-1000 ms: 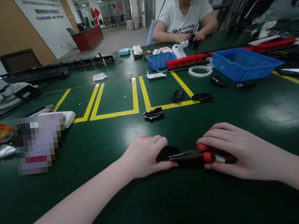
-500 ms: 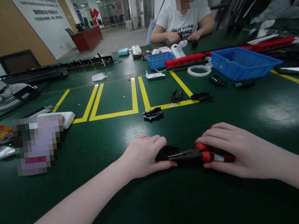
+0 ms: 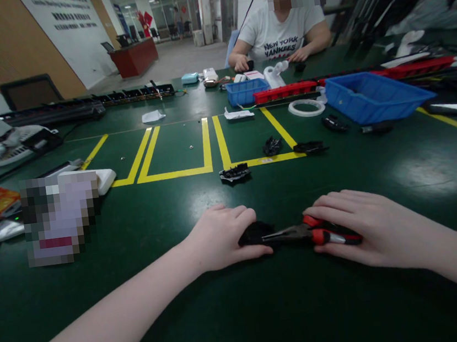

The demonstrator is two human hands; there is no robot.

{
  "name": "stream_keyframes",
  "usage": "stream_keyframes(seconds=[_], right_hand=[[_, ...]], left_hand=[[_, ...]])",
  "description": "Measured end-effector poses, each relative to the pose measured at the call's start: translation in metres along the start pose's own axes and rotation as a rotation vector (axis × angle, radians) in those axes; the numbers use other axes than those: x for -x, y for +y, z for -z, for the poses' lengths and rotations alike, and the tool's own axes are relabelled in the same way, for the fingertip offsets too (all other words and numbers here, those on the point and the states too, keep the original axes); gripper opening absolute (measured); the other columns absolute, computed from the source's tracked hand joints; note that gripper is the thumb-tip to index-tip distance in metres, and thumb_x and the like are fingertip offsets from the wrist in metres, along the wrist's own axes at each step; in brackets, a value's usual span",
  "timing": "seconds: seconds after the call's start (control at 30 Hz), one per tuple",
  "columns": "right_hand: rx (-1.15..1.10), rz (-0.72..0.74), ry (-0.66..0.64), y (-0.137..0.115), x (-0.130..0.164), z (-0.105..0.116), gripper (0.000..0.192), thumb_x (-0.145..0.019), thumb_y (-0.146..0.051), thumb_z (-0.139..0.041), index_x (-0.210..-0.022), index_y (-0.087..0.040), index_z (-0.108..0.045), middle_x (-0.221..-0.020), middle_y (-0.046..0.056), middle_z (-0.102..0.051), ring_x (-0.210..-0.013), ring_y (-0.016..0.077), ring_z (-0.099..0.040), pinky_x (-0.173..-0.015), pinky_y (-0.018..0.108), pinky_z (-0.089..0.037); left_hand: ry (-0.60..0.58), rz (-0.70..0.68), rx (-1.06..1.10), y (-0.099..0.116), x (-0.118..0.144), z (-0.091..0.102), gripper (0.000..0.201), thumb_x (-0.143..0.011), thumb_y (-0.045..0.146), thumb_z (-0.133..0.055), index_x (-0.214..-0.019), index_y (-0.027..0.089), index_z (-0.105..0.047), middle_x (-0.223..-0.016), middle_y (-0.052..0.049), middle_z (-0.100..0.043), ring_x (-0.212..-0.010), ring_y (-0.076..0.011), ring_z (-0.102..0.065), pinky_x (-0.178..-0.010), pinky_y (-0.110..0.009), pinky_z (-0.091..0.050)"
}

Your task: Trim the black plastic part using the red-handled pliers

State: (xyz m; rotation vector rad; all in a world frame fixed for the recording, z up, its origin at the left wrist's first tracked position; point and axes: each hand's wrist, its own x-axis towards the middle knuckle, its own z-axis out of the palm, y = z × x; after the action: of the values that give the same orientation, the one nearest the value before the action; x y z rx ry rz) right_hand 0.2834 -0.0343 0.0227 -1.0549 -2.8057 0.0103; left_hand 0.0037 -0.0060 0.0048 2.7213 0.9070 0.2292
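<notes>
Low in the frame, left hand [image 3: 220,239] clamps a black part [image 3: 255,232] while right hand [image 3: 358,228] closes on red-handled pliers [image 3: 307,232].

— What's out beyond?
— I see a big blue bin [image 3: 373,99] on the desk [image 3: 399,172], a white ring [image 3: 306,107] beside it, yellow tape lines [image 3: 179,172].
— Anyone?
— A person [image 3: 278,34] seated across.

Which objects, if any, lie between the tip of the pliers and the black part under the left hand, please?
Nothing visible does. The pliers, held by the right hand, reach straight to the black part under the left hand; bare table surrounds them.
</notes>
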Motion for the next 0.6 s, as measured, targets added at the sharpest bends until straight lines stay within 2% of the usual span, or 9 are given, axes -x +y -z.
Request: stream_keyframes(seconds=[0.37,0.6], right_hand=[[0.055,0.024,0.105,0.0012,-0.0006,0.0033,0.037,-0.083,-0.041,-0.057,-0.111,-0.017,-0.058,-0.101,0.01,-0.067,-0.087,0.0222,-0.065,-0.069,0.035,-0.054],[0.08,0.026,0.112,0.0006,0.0014,0.0026,0.038,-0.082,-0.041,-0.058,-0.112,-0.017,-0.058,-0.102,0.01,-0.067,-0.088,0.0218,-0.065,-0.07,0.034,-0.053]], left_hand=[[0.0,0.006,0.011,-0.0004,0.0007,0.001,0.041,-0.086,0.06,-0.05,-0.091,0.019,-0.052,-0.083,0.002,-0.061,-0.065,-0.0137,-0.053,-0.063,-0.029,-0.04],[-0.007,0.011,0.015,0.0,-0.0001,0.0006,0.041,-0.086,0.059,-0.05,-0.092,0.019,-0.053,-0.083,0.002,-0.061,-0.065,-0.0136,-0.054,-0.064,-0.029,-0.04]])
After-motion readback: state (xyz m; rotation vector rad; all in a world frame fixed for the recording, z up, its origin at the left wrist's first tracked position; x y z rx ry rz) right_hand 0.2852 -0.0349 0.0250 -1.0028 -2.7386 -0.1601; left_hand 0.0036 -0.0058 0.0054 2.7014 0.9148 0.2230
